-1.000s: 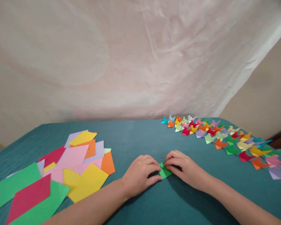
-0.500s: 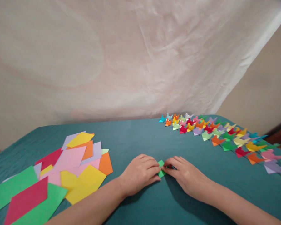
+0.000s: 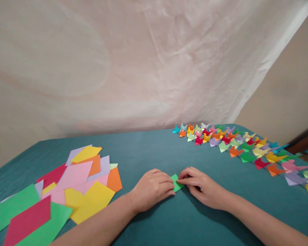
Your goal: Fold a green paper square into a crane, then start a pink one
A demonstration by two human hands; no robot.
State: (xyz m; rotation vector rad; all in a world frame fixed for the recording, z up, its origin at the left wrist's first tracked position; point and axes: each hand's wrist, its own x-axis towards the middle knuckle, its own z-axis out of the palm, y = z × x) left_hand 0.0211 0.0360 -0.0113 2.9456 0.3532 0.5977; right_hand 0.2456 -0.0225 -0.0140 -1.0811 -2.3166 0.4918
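Observation:
A small piece of green origami paper [image 3: 177, 183] lies on the table between my two hands, its ends covered by fingers. My left hand [image 3: 155, 187] is closed, palm down, with its fingertips pressing the paper's left side to the table. On the other side, my right hand [image 3: 201, 184] pinches the paper's right edge between thumb and forefinger. The paper looks folded, but its exact shape is partly hidden.
A loose pile of coloured paper sheets [image 3: 92, 201] spreads over the left of the teal tablecloth [image 3: 133, 150]. Rows of small folded paper birds [image 3: 236, 151] stand along the right. A pale hanging cloth [image 3: 143, 68] rises behind the table.
My right hand has shifted slightly right and up along the green paper, uncovering more of it. My left hand stays nearly in place. The whole view has shifted slightly.

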